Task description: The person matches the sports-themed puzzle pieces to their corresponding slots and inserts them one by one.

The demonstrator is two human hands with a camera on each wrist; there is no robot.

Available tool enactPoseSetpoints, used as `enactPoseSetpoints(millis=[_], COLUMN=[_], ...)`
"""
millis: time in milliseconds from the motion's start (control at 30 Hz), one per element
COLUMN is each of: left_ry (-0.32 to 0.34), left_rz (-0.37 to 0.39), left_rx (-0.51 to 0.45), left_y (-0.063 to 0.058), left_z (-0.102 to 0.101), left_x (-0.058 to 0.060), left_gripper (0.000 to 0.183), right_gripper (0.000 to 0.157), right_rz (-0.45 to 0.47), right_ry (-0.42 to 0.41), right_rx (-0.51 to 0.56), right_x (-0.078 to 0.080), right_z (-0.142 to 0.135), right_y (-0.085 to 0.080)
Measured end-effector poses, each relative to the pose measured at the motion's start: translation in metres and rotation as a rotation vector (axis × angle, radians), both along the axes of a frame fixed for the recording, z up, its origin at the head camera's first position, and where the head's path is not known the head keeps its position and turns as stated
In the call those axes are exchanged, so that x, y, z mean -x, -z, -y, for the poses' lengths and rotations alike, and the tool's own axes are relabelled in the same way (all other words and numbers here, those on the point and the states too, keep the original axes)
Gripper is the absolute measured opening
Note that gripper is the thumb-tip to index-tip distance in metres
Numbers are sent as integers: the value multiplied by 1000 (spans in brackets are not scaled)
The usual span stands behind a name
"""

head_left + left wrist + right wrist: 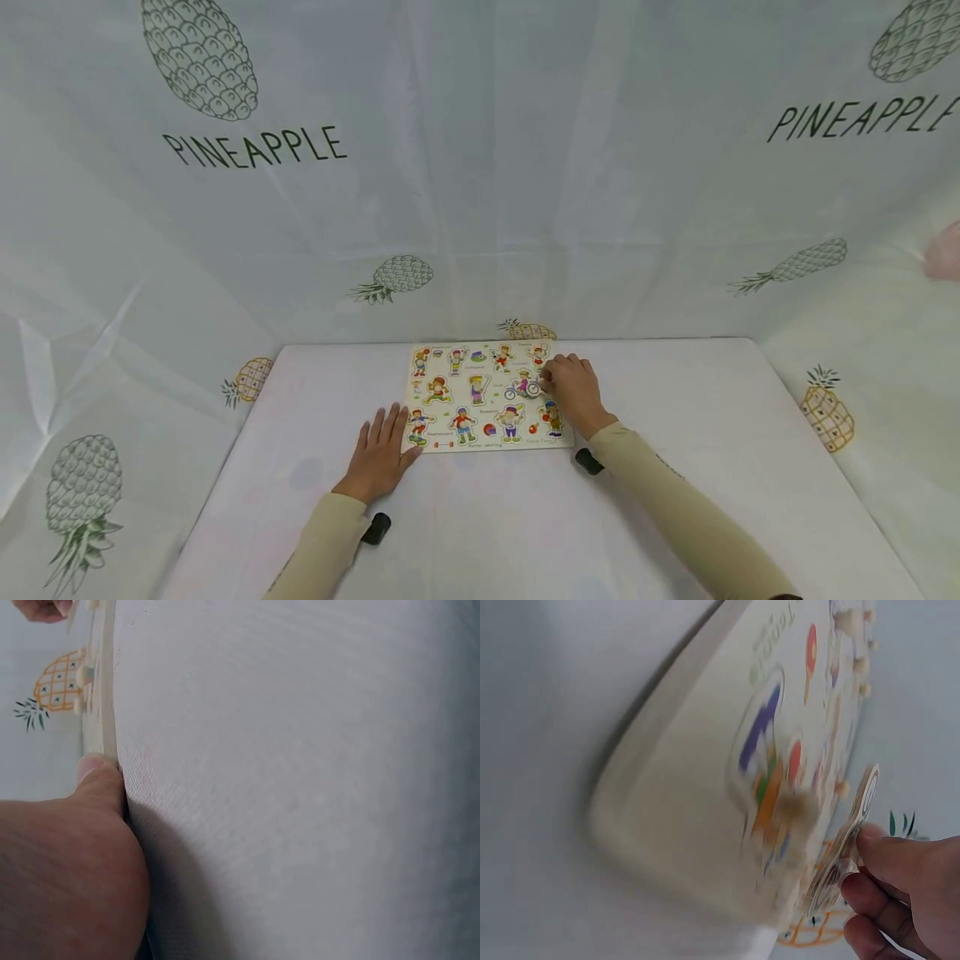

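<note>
A cream wooden knob puzzle board [442, 427] with sports figures lies flat on the table. My right hand [573, 387] is over its right side, with thumb and fingers pinching a cyclist puzzle piece [522, 385]. In the right wrist view the piece [827, 883] is seen nearly edge-on, tilted and raised off the board. My left hand [377, 454] rests at the board's left edge with its fingers extended. Its thumb [97, 776] touches the near edge of the board in the left wrist view.
Other figure pieces with small round knobs [799, 810] sit on the board. White cloth covers the table [480, 525], and a pineapple-print curtain [510, 167] hangs behind it and at the sides. A dark wrist device [377, 528] shows beside the left sleeve.
</note>
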State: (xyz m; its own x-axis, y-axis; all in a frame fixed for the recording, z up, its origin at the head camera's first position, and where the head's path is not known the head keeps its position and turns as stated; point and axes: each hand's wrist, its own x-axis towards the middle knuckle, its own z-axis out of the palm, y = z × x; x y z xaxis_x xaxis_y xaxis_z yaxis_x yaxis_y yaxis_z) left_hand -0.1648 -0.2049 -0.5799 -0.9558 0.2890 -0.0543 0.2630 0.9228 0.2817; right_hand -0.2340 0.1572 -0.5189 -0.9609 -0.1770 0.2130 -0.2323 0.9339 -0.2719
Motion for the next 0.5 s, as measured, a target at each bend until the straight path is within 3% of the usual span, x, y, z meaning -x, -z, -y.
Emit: enactPoseSetpoints(millis=[133, 367, 500], left_ry=[-3, -16, -23], left_rz=[-3, 57, 74], left_rx=[-10, -54, -45], left_y=[-4, -23, -25], left_z=[-1, -6, -7], left_x=[-2, -7, -6], left_gripper=[79, 75, 75], right_gripper=[12, 12, 11], right_rz=[18, 28, 20], right_ry=[-28, -61, -77], right_rx=[-16, -17, -17], right_x=[6, 11, 12], right_z=[14, 30, 34], right_y=[6, 9, 11])
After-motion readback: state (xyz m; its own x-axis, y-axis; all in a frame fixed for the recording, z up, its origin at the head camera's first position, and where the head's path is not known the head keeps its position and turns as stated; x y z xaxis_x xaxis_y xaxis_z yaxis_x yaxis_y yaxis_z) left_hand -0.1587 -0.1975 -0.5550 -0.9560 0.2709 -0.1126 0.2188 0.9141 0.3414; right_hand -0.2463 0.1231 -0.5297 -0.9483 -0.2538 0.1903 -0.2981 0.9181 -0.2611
